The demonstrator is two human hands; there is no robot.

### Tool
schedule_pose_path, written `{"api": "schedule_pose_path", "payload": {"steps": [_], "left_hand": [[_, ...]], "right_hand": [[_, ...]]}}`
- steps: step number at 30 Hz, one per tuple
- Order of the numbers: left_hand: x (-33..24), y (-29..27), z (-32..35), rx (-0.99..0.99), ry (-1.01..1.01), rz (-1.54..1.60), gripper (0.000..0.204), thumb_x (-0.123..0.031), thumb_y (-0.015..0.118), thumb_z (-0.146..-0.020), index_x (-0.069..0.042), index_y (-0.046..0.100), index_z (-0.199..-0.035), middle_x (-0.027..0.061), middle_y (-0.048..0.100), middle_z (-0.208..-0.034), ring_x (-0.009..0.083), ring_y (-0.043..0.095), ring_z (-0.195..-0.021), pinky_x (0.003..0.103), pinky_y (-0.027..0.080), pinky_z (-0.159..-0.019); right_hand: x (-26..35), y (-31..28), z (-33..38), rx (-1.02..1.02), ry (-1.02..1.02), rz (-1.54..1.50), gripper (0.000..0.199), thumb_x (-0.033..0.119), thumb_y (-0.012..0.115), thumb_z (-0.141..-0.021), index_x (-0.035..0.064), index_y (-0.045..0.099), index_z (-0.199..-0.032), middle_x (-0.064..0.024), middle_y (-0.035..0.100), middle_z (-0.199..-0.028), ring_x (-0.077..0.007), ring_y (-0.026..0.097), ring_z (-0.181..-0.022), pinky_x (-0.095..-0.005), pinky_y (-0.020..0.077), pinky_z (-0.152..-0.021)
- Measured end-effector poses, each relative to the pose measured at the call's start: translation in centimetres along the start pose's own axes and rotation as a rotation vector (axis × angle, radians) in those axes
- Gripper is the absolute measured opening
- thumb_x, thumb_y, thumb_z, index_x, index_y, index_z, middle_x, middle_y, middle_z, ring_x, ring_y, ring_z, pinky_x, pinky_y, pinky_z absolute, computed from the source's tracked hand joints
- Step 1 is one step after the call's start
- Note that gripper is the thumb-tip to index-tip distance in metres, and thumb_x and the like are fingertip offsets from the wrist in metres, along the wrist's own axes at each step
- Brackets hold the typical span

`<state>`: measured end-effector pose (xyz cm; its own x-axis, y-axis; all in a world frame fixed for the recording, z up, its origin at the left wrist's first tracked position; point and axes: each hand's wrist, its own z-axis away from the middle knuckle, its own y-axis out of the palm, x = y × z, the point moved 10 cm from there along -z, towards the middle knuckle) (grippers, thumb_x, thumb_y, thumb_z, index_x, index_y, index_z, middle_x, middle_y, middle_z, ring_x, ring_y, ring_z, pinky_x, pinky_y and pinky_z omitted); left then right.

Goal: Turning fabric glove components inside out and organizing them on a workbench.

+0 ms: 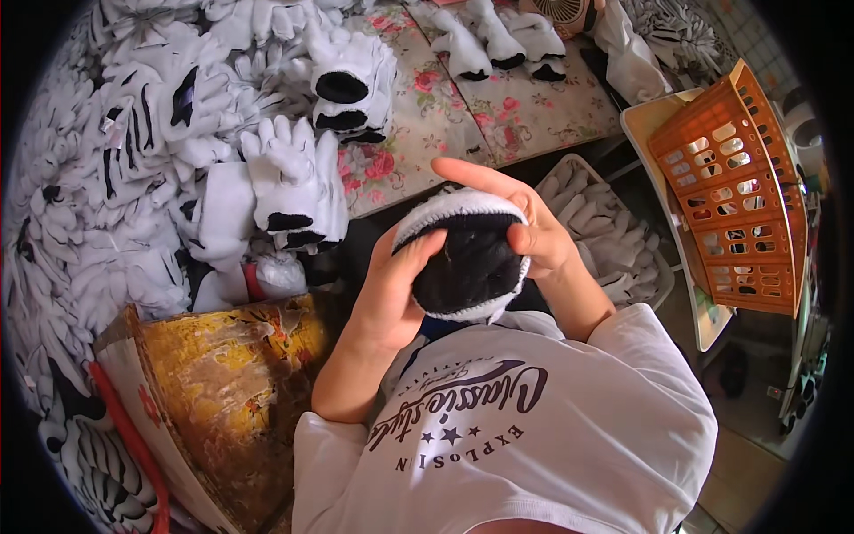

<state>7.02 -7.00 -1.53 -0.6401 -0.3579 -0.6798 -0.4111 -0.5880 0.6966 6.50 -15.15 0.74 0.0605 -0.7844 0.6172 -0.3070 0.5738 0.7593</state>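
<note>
2 hands (pixel 463 258), 1 glove bundle (pixel 470 258), 1 orange basket (pixel 734 191)

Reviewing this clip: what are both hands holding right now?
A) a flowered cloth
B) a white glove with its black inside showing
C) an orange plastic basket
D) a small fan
B: the left hand and right hand both grip a white glove opened to its black lining, while the orange basket stands apart at the right.

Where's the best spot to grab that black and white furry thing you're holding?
Probably the white rim of the black and white furry piece. The left hand and right hand already pinch it from opposite sides. The rim is a raised edge around the soft black middle, so fingers likely catch there best.
</note>
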Motion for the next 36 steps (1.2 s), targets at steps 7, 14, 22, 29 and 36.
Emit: {"api": "schedule_pose_path", "payload": {"steps": [7,14,22,29,36], "left_hand": [[-1.8,0.8,-0.3,-0.073,0.159,-0.24,0.031,-0.023,0.059,-0.095,0.002,0.059,-0.114,0.0046,0.064,-0.102,0.0098,0.06,-0.093,0.026,0.047,-0.082],[-2.8,-1.2,-2.6,-0.123,0.33,-0.599,0.026,-0.027,0.061,-0.094,-0.001,0.062,-0.098,0.0015,0.064,-0.09,0.0077,0.057,-0.083,0.023,0.045,-0.075],[-1.3,-3.6,-1.9,-0.121,0.363,-0.411,0.02,-0.013,0.061,-0.091,0.0,0.06,-0.106,0.0044,0.064,-0.096,0.0098,0.058,-0.088,0.026,0.047,-0.08],[-6.9,-1.3,1.2,-0.472,0.773,-1.098,0.02,0.0,0.062,-0.08,0.002,0.054,-0.098,0.0093,0.06,-0.09,0.0212,0.058,-0.082,0.033,0.047,-0.078],[-2.7,5.7,3.9,-0.367,1.412,-1.403,0.018,0.001,0.064,-0.076,0.002,0.047,-0.081,0.0158,0.055,-0.088,0.0335,0.055,-0.08,0.041,0.045,-0.073]], "right_hand": [[-0.3,0.0,0.1,0.004,0.011,0.036,0.078,0.04,0.064,-0.089,-0.0031,0.031,-0.145,-0.0152,0.054,-0.132,-0.0196,0.056,-0.116,-0.0327,0.0429,-0.099],[1.5,1.6,0.2,-0.059,-0.165,0.203,0.086,0.02,0.069,-0.085,0.0007,0.016,-0.151,-0.0104,0.032,-0.151,-0.0156,0.042,-0.13,-0.0295,0.0314,-0.107],[1.0,-0.4,-0.2,-0.18,-0.149,0.152,0.101,-0.006,0.063,-0.069,0.0064,0.007,-0.153,-0.012,0.051,-0.131,-0.0164,0.057,-0.112,-0.03,0.0401,-0.1],[1.3,-0.3,-1.0,-0.136,-0.116,0.477,0.084,-0.008,0.07,-0.069,0.003,0.033,-0.143,-0.0081,0.061,-0.113,-0.0117,0.06,-0.094,-0.0259,0.0476,-0.082],[7.5,2.6,2.2,-0.661,-1.031,1.621,0.056,0.008,0.078,-0.068,-0.0015,0.052,-0.117,-0.0094,0.053,-0.1,-0.0172,0.052,-0.089,-0.0292,0.0444,-0.08]]}}
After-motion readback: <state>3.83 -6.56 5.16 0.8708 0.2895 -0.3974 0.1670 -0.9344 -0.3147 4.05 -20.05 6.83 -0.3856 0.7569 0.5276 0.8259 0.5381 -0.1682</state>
